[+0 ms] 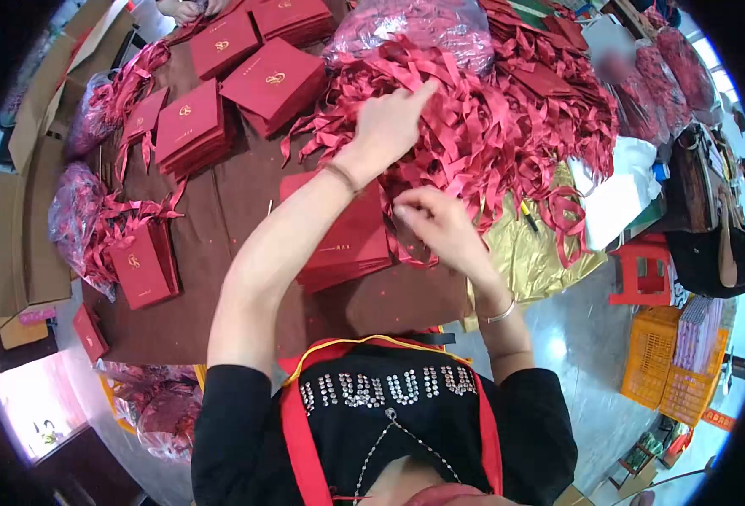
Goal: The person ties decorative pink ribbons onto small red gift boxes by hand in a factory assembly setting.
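My left hand (389, 122) reaches across a large heap of red ribbons (473, 143), its index finger stretched out over them and nothing visibly held. Closer to my body, my right hand (444, 226) has its fingers curled in a pinch; what is between the fingertips, if anything, I cannot make out. A ribbon strand hangs just below that hand. Beside it lies a stack of red paper gift bags (347, 240) with small gold print, partly covered by my left forearm.
More stacked red bags with gold emblems (191, 126) stand at the left and back. Clear plastic sacks (414, 29) of ribbons sit around them. Gold wrapping sheet (516, 261) with a yellow marker (529, 217) lies at the right. A red stool (642, 270) and orange crates (650, 350) stand beyond.
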Tool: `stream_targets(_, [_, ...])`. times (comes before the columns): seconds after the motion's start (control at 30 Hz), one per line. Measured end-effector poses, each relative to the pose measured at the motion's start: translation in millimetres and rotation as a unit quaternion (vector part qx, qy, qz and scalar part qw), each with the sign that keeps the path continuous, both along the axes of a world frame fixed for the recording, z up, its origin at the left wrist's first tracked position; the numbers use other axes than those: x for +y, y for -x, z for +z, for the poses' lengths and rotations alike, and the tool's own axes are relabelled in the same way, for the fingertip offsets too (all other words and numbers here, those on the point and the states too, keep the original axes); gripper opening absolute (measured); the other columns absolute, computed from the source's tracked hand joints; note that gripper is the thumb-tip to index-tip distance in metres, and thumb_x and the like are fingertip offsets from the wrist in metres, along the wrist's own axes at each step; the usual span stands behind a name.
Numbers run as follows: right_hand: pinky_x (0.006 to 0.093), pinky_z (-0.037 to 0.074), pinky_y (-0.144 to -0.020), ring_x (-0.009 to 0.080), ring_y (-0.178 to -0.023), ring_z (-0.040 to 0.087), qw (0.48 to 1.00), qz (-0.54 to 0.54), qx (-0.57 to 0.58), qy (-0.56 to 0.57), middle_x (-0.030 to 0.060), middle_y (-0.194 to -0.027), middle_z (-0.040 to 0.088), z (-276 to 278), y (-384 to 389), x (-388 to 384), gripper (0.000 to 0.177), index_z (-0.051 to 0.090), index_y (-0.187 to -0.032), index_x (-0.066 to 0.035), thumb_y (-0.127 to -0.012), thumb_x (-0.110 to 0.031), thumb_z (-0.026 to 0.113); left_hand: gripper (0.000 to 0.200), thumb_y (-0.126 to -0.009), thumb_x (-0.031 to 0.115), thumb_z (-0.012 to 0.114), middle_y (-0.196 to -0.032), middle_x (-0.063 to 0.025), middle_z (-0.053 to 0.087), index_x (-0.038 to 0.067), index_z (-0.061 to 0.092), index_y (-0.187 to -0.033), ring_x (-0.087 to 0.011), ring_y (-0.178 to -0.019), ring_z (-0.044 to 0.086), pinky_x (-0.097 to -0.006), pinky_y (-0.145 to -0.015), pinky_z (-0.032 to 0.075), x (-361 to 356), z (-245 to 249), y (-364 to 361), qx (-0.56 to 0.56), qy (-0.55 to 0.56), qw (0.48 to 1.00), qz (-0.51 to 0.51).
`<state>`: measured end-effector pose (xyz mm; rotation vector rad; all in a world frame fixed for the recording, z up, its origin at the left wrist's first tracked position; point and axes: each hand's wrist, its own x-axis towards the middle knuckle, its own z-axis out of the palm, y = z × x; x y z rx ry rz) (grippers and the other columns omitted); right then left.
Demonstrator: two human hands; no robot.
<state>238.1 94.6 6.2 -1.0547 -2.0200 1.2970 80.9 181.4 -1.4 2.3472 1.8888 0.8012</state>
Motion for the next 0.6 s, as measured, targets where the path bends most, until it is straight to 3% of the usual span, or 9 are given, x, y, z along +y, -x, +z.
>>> stream_targets(0.03, [0.0264, 0.046, -0.063, 0.012, -0.073, 0.058, 0.996, 0.032, 0.021, -0.074, 0.0081, -0.082, 0.062, -8, 0, -1, 0.017, 0.062, -0.097, 0.0, -0.085, -0.011, 0.06, 0.041, -0.08, 0.007, 0.044, -0.082, -0.0146, 0.062, 0.016, 0.05, -0.12, -0.0315, -0.071, 0.063, -0.0449, -0.06, 0.049, 11, -1, -8, 0.035, 0.005, 0.999, 0.014])
stream_targets(0.13, [0.0272, 0.047, -0.06, 0.0157, -0.066, 0.058, 0.999, 0.038, -0.016, -0.035, 0.0108, -0.086, 0.061, -10, -9, -10, 0.018, 0.061, -0.097, -0.001, -0.084, -0.013, 0.061, 0.03, -0.081, 0.008, 0.045, -0.076, -0.0117, 0.062, 0.011, 0.054, -0.109, -0.0285, -0.068, 0.063, -0.0411, -0.055, 0.048, 28, -19, -8, 0.105, -0.029, 0.994, 0.024])
stream_targets(0.2, [0.0241, 0.046, -0.058, 0.0113, -0.066, 0.057, 0.998, 0.004, 0.022, 0.062, 0.0073, -0.086, 0.062, -17, -18, -12, 0.019, 0.061, -0.1, -0.001, -0.087, -0.015, 0.059, 0.02, -0.081, 0.011, 0.048, -0.071, -0.0081, 0.061, 0.009, 0.057, -0.098, -0.025, -0.063, 0.063, -0.0373, -0.053, 0.046, 26, -23, 1, 0.137, -0.118, 0.983, 0.016])
stream_targets(0.37, [0.0214, 0.046, -0.063, 0.0088, -0.072, 0.057, 0.963, -0.046, 0.106, 0.242, 0.0056, -0.088, 0.063, -19, -22, -3, 0.025, 0.058, -0.111, -0.002, -0.09, -0.016, 0.055, 0.023, -0.079, 0.012, 0.055, -0.071, -0.006, 0.059, 0.01, 0.061, -0.101, -0.0208, -0.064, 0.061, -0.0345, -0.056, 0.045, -19, -8, 28, 0.105, -0.172, 0.98, -0.004])
stream_targets(0.43, [0.0235, 0.048, -0.065, 0.0111, -0.075, 0.057, 0.908, -0.006, 0.272, 0.318, 0.0099, -0.101, 0.061, -26, -13, 1, 0.035, 0.049, -0.122, -0.002, -0.093, -0.02, 0.051, 0.029, -0.076, 0.01, 0.054, -0.077, -0.0049, 0.059, 0.009, 0.059, -0.105, -0.0199, -0.068, 0.058, -0.034, -0.058, 0.042, -58, 6, 32, 0.052, -0.172, 0.984, -0.024])
stream_targets(0.47, [0.0289, 0.049, -0.072, 0.0164, -0.088, 0.058, 0.857, 0.055, 0.378, 0.346, 0.0148, -0.116, 0.054, -32, -6, 2, 0.051, 0.035, -0.132, 0.0, -0.095, -0.034, 0.045, 0.031, -0.074, 0.009, 0.056, -0.077, -0.0051, 0.058, 0.009, 0.06, -0.105, -0.0201, -0.069, 0.057, -0.0342, -0.059, 0.042, -76, 10, 34, 0.019, -0.166, 0.984, -0.063])
stream_targets(0.5, [0.0358, 0.047, -0.084, 0.024, -0.105, 0.054, 0.82, 0.042, 0.407, 0.399, 0.0189, -0.125, 0.048, -42, 5, 4, 0.072, 0.026, -0.136, 0.002, -0.091, -0.053, 0.039, 0.033, -0.072, 0.008, 0.059, -0.078, -0.0052, 0.057, 0.009, 0.061, -0.105, -0.0202, -0.07, 0.056, -0.0343, -0.06, 0.041, -95, 11, 34, -0.015, -0.158, 0.982, -0.101])
stream_targets(0.57, [0.0419, 0.043, -0.093, 0.0316, -0.114, 0.048, 0.724, 0.036, 0.462, 0.512, 0.0212, -0.13, 0.044, -37, 17, 13, 0.084, 0.024, -0.137, 0.001, -0.086, -0.065, 0.033, 0.035, -0.069, 0.008, 0.061, -0.079, -0.0053, 0.056, 0.009, 0.062, -0.104, -0.0205, -0.071, 0.054, -0.0345, -0.061, 0.042, -133, 7, 31, -0.065, -0.137, 0.974, -0.17])
stream_targets(0.6, [0.0442, 0.041, -0.096, 0.0331, -0.117, 0.047, 0.673, 0.098, 0.484, 0.551, 0.0211, -0.133, 0.041, -35, 22, 19, 0.087, 0.023, -0.138, -0.002, -0.084, -0.068, 0.032, 0.038, -0.069, 0.008, 0.062, -0.079, -0.0048, 0.056, 0.01, 0.062, -0.106, -0.0207, -0.072, 0.053, -0.0342, -0.061, 0.041, -149, 7, 29, -0.077, -0.099, 0.97, -0.21])
